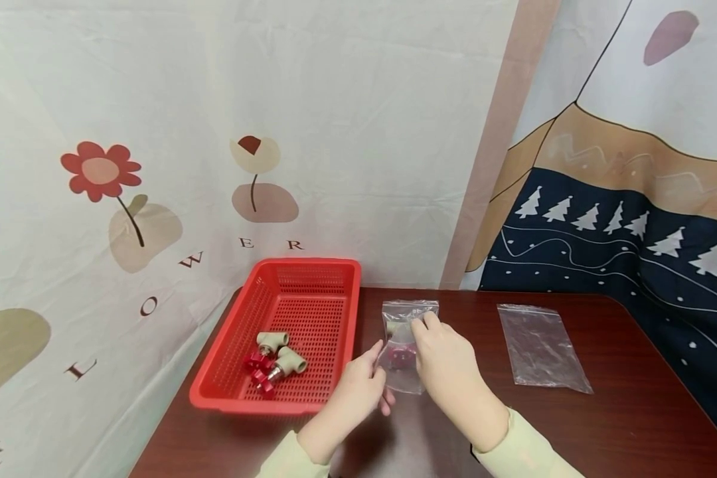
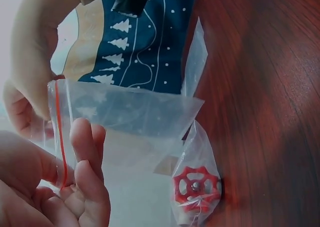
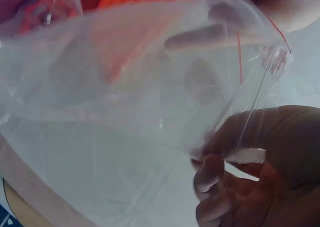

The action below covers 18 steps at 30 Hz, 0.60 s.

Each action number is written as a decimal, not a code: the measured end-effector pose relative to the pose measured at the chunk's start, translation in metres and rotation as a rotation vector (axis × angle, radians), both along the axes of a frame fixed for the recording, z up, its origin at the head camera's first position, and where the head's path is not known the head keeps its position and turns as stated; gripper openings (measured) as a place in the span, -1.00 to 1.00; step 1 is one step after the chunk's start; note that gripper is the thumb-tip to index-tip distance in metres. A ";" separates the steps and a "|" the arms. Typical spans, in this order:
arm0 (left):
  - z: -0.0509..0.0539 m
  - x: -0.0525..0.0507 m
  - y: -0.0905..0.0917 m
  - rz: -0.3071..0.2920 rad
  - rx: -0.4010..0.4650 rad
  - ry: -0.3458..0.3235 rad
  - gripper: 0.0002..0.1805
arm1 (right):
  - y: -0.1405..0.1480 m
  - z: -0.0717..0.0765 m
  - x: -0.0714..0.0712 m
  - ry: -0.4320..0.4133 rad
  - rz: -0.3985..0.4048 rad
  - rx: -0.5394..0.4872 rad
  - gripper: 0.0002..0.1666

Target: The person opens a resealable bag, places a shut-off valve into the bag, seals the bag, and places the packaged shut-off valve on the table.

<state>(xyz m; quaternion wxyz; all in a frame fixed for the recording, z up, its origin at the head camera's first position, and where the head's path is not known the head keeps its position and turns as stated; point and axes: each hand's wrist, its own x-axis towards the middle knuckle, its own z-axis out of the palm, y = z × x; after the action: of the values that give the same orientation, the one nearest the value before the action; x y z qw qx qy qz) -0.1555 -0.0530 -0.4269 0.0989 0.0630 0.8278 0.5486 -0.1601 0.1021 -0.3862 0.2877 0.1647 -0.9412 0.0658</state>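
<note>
Both hands hold a clear zip bag (image 2: 130, 107) with a red line along its mouth; nothing shows inside it. My left hand (image 1: 358, 385) pinches one side of the mouth between thumb and fingers. At the opposite side, the fingertips of my right hand (image 1: 454, 358) grip the plastic edge. Through the film in the right wrist view, a finger (image 3: 195, 37) of the left hand shows, inside or behind the bag I cannot tell. Beyond the hands, a second clear bag (image 1: 409, 307) lies on the table with a valve (image 2: 196, 187) with a red handwheel in it.
To the left stands a red perforated basket (image 1: 263, 406) holding two beige valves (image 1: 289, 362) with red handwheels. A flat clear zip bag (image 1: 540, 345) lies on the right of the brown table (image 1: 633, 411). A printed cloth (image 1: 382, 133) hangs behind the table.
</note>
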 end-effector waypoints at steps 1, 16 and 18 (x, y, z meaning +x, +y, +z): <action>0.000 0.000 0.000 -0.003 0.026 -0.010 -0.39 | 0.001 0.000 0.000 -0.002 0.015 -0.017 -0.69; 0.002 -0.003 -0.001 -0.063 0.213 -0.097 -0.43 | 0.025 0.012 -0.001 -0.262 0.127 -0.324 -0.66; 0.003 -0.004 -0.001 -0.053 0.221 -0.104 -0.43 | 0.030 0.010 0.001 -0.256 0.195 -0.419 -0.63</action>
<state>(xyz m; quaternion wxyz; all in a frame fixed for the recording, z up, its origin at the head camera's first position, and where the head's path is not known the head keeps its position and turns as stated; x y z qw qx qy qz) -0.1595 -0.0542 -0.4242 0.1485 0.0667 0.7540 0.6364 -0.1587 0.1323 -0.3758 0.1865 0.1818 -0.9155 0.3067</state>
